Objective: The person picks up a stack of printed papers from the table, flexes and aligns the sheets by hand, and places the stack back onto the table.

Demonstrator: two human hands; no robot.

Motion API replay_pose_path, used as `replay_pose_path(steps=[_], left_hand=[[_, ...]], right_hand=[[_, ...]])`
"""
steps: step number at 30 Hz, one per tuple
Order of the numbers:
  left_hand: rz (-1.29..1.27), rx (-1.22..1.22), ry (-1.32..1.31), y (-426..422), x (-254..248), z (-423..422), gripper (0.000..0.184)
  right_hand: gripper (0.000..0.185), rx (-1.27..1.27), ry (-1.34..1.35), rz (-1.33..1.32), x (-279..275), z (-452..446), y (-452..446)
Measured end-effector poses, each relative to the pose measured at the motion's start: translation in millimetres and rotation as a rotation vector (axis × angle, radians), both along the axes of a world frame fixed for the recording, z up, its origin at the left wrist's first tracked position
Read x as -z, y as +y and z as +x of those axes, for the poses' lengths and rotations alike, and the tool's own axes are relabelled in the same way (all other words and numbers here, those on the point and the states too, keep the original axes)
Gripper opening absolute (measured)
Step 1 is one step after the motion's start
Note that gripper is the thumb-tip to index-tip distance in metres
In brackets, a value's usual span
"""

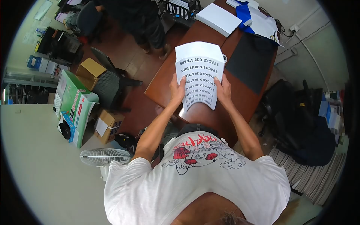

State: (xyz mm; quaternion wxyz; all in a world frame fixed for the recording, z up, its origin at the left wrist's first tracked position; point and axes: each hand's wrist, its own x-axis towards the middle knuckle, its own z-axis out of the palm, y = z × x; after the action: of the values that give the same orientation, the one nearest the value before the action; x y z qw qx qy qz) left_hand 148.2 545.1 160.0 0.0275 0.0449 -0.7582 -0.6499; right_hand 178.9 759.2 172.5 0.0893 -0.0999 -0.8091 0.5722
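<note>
White printed paper point(200, 80), possibly more than one sheet, is held up over the wooden desk point(165, 77). Several rows of black text with the words PACKS and STRAPS run across it, upside down from where I look. My left hand point(177, 89) grips its left edge, thumb on the front face. On the opposite edge my right hand point(223, 89) holds it the same way. The paper bows between them, and the fingers behind it are hidden. A white rounded loop point(224, 58) peeks out behind the paper's upper right corner.
At the desk's far end lie a white paper stack point(218, 19), a blue item point(244, 15) and scissors point(275, 37). A dark mat point(250, 62) covers the right side. A person point(135, 22) stands beyond; a chair point(112, 71), boxes point(108, 125) and fan point(105, 156) are left.
</note>
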Motion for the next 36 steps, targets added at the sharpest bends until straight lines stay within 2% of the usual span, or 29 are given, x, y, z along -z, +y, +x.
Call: replay_pose_path(steps=[1,4,5,8,9,10,13,16,18,19,22,23,24,26,28,29,30,32,34,36], left_hand=[[0.092,0.057,0.012,-6.3,6.7,3.5,0.034],[0.255,0.163,0.057,-16.0,8.6,21.9,0.045],[0.329,0.199,0.022,-15.0,-7.4,30.8,0.054],[0.113,0.175,0.191,-16.5,2.7,27.8,0.055],[0.094,0.214,0.208,-17.9,4.3,17.6,0.049],[0.225,0.188,0.135,-13.7,10.2,8.4,0.04],[0.148,0.177,0.151,-10.0,6.1,-13.6,0.035],[0.144,0.214,0.283,-14.5,-3.3,-12.6,0.04],[0.235,0.199,0.219,-11.0,-1.6,-3.6,0.039],[0.282,0.189,0.195,-9.0,-2.9,-3.6,0.038],[0.163,0.213,0.125,-7.2,8.3,-31.9,0.038],[0.077,0.228,0.105,-6.7,-0.5,-44.5,0.034],[-0.093,0.277,0.136,-9.3,-19.6,-57.4,0.027],[-0.065,0.555,0.098,-22.7,-57.7,-82.7,0.037],[0.264,0.543,-0.031,-48.3,-79.2,-93.8,0.054],[0.182,0.448,-0.064,-68.3,-77.4,-97.6,0.066],[0.273,0.319,-0.104,-87.9,-49.4,-99.2,0.077],[1.017,0.144,-0.502,-105.3,20.5,-73.5,0.091],[0.966,0.405,-0.592,-77.6,26.6,-8.9,0.108],[1.187,0.286,-0.741,-53.5,55.2,17.1,0.096]], right_hand=[[0.036,-0.034,-0.07,-0.001,-13.7,10.3,2.4],[0.042,-0.058,0.105,-0.139,-7.6,36.5,-2.8],[0.045,-0.075,0.161,-0.107,-5.6,40.8,-3.6],[0.056,-0.123,0.339,-0.008,-1.5,36.2,-1.7],[0.054,-0.076,0.309,-0.004,-0.9,31.7,0.1],[0.052,-0.062,0.271,-0.041,1.3,22.9,1.8],[0.042,-0.002,0.233,-0.147,-0.7,2.6,3.0],[0.042,-0.023,0.3,-0.018,-11.9,11.0,7.1],[0.042,0.022,0.357,-0.067,-9.2,12.2,-1.1],[0.041,0.021,0.334,-0.087,-5.5,9.9,-2.8],[0.038,-0.017,0.147,-0.137,14.4,4.0,-0.8],[0.033,0.037,0.076,-0.136,6.0,0.2,-0.9],[0.033,0.059,0.101,-0.236,-2.9,-2.7,-3.1],[0.031,0.104,0.081,-0.522,1.5,-11.9,1.8],[0.036,0.124,0.093,-0.864,-17.9,-9.3,-0.9],[0.039,0.173,0.043,-0.969,-16.0,-9.8,0.0],[0.042,0.225,-0.007,-1.077,-10.5,-7.8,0.5],[0.046,0.289,-0.003,-1.232,9.9,-4.2,-1.7],[0.047,0.378,-0.073,-1.284,56.4,-3.0,-2.2],[0.049,0.517,-0.15,-1.301,91.3,3.4,-5.9]])
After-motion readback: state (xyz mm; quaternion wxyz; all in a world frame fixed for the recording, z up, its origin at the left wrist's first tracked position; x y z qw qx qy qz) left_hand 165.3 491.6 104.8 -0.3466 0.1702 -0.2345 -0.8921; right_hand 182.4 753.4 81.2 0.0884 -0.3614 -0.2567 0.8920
